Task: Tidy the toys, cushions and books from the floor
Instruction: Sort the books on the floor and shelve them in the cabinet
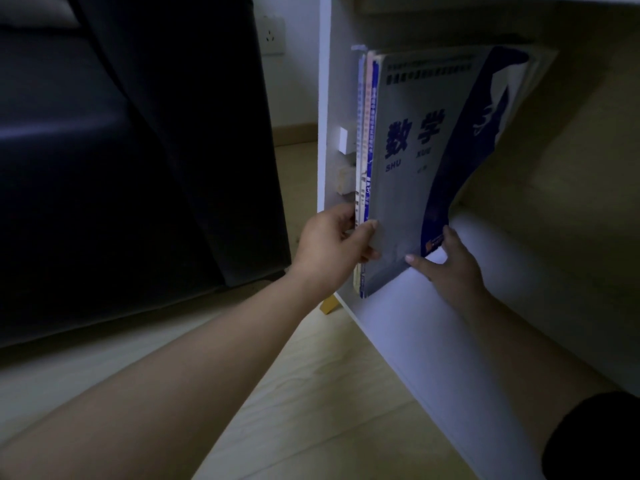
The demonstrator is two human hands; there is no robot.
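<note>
- Left hand point(332, 244) pinches the lower front edge of the books point(365, 140), thumb on the cover of the grey book point(415, 150), fingers on the far side of the thin ones
- Right hand point(450, 265) is open, fingers spread; it rests on the shelf point(433, 327) and touches the grey book's bottom corner
- Books stand upright in the shelf, near its side wall point(327, 98); their front ends stick out past the shelf edge; small white blocks point(343, 140) sit between wall and books, can't tell what they are
- Grey book leans right and its cover bows outward; nothing props it on that side
- Risk: if either hand lets go early, the grey book likely slumps right or slides off onto the floor point(294, 393)
- Risk: a hard push inward could crease the bowed cover, or jam the thin books on the blocks
- Lighting is dim; toys and cushions not in view
</note>
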